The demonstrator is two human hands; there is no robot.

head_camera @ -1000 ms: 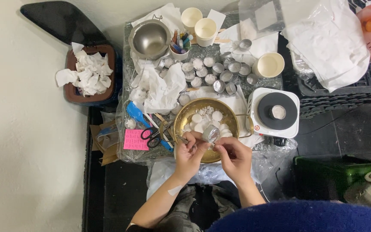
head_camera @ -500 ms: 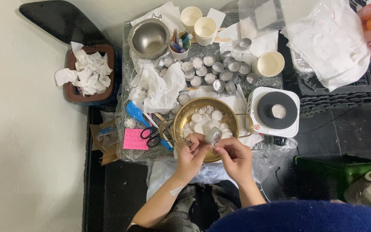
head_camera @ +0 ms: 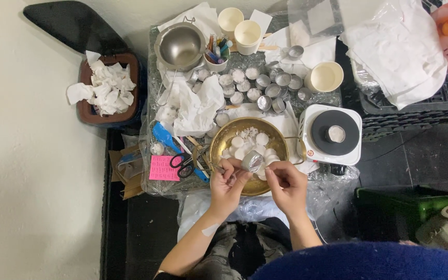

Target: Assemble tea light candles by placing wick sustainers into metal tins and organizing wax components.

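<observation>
Over the near rim of a brass bowl (head_camera: 224, 142) holding several white wax discs (head_camera: 259, 139), my left hand (head_camera: 227, 184) grips a small silver tealight cup (head_camera: 252, 161), tilted on its side. My right hand (head_camera: 286, 184) is just to its right, thumb and finger pinched close to the cup's mouth; what they pinch is too small to tell. Both hands hover at the table's front edge.
Behind the bowl stand several empty metal cups (head_camera: 265, 85), a steel pot (head_camera: 180, 46), paper cups (head_camera: 248, 35), crumpled tissue (head_camera: 195, 106). A white hot plate (head_camera: 333, 135) sits right; scissors (head_camera: 185, 162) and a pink pad (head_camera: 164, 168) left. A bin (head_camera: 106, 91) of tissues stands far left.
The hands have stayed over the bowl's near rim. The silver cup has been turned slightly in my left hand, and my right fingers have shifted a little beside it.
</observation>
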